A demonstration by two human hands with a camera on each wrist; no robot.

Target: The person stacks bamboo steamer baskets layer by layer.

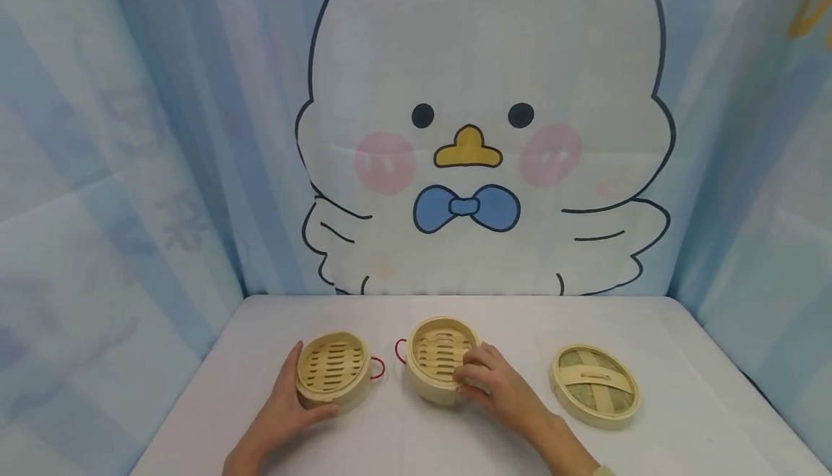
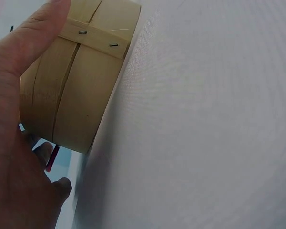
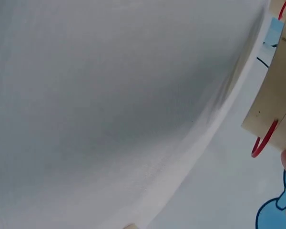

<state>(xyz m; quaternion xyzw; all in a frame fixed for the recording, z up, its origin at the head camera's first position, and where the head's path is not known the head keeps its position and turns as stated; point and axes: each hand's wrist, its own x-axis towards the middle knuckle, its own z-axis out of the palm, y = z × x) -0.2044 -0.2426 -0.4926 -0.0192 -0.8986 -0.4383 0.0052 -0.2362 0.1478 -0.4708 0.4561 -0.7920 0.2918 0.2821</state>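
On the left of the white table is a small round bamboo steamer basket [image 1: 334,368] with a slatted floor and a red loop on its right side. My left hand [image 1: 282,411] grips it, thumb along the front, fingers at the far left. The left wrist view shows the thumb against the stapled wall [image 2: 88,81]. In the middle, my right hand [image 1: 503,389] holds a second steamer basket [image 1: 435,389] by its right rim; its red loop points left. This basket [image 3: 271,100] appears raised off the table in the right wrist view.
A round woven bamboo lid [image 1: 594,388] with a strap handle lies on the table [image 1: 520,324] to the right. Behind and at the sides hangs a pale blue curtain [image 1: 162,194] printed with a white cartoon bird [image 1: 487,42].
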